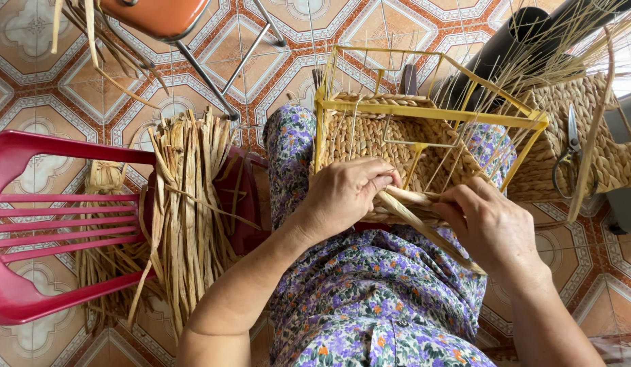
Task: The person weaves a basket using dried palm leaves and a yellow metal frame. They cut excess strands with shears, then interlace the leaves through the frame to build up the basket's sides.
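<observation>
Both hands at near edge of half-woven basket [390, 146] on lap: left hand [346, 194] pinching woven rim, right hand [485, 224] gripping flat straw strand [424, 228], long axis slanting from left fingers down toward right wrist, yellow wire frame [424, 112] beyond.

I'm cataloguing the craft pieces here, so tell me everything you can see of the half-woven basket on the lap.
The basket is a yellow wire frame, box-shaped, tilted on the person's floral-clad lap. Tan plaited fibre covers its near side and base; the far bars are bare. The left hand presses on the woven wall, and the right hand grips a loose strand at its lower edge.
</observation>
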